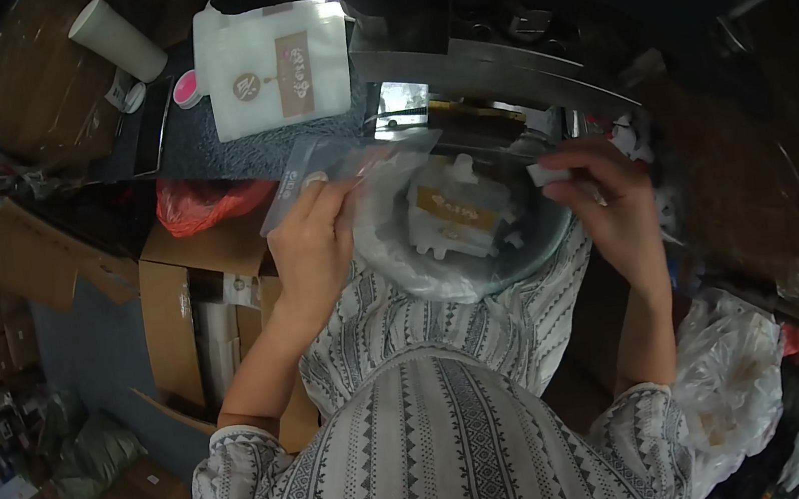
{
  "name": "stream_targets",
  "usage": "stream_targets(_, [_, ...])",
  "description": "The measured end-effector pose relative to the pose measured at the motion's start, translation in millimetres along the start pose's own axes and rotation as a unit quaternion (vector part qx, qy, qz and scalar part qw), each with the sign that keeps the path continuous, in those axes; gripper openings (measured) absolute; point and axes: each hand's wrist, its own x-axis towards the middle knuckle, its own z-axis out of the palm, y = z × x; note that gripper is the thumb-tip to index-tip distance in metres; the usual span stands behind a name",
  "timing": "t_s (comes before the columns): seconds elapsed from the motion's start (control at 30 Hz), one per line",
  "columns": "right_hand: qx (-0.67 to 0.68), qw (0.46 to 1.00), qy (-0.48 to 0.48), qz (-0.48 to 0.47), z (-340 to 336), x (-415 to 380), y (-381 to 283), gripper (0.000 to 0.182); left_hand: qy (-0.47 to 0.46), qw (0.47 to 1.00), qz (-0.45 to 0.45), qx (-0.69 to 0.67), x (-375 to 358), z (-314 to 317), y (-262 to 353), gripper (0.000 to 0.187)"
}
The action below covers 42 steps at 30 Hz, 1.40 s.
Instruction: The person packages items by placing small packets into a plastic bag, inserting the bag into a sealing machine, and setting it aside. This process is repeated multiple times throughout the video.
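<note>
My left hand (310, 246) is closed on a clear plastic bag (295, 184) with pale print, at the left of my lap. Between my hands, a round basin lined with clear plastic (465, 286) rests on my lap. In it lie several whitish pouches (454, 204) with brown labels and small spouts. My right hand (603, 187) is at the basin's right edge, thumb and fingers pinching a small white piece (547, 173).
A stack of white printed bags (273, 69) lies on a grey cloth ahead, beside a pink-topped tub (187, 90) and a white cup (117, 39). Open cardboard boxes (169, 325) stand at left, with a red bag (212, 203). A clear plastic sack (729, 373) sits at right.
</note>
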Motion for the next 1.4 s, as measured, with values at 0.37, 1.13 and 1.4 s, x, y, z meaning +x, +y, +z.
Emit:
stream_targets(0.37, [0.003,0.986,-0.135,-0.094,33,10,-12,0.029,-0.191,0.967,0.059,-0.160,-4,12,25,0.012])
stream_targets(1.13, [0.030,0.966,-0.248,0.071,224,-80,303,0.087,-0.011,0.991,-0.132,-0.018,114,30,-82,0.028])
stream_targets(1.4, [-0.120,0.953,-0.278,-0.015,224,-76,340,0.083,-0.004,0.998,-0.017,0.068,125,76,-125,0.064])
